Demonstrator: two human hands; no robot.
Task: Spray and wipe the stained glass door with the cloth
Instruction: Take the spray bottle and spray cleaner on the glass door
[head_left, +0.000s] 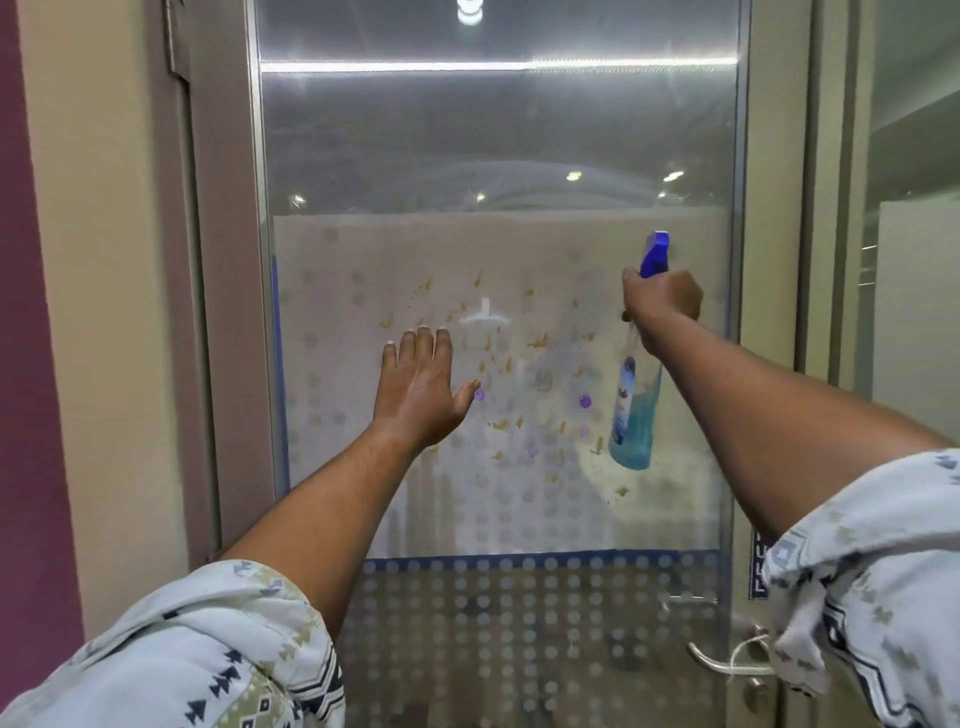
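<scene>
The glass door (498, 156) fills the middle of the head view, its frosted, dotted band spattered with orange-brown stains (537, 341) and a few purple spots. My left hand (421, 389) rests flat on the glass left of the stains, fingers spread upward, holding nothing. My right hand (662, 299) is raised at the door's right side, shut around the neck of a clear spray bottle (636, 410) of blue liquid. Its blue nozzle points at the glass and its body hangs below my fist. No cloth is in view.
A metal door handle (727, 665) with a string tied to it sits at the lower right. The door's metal frame (234, 312) runs down the left, beside a beige and purple wall. More glass panels stand at the right.
</scene>
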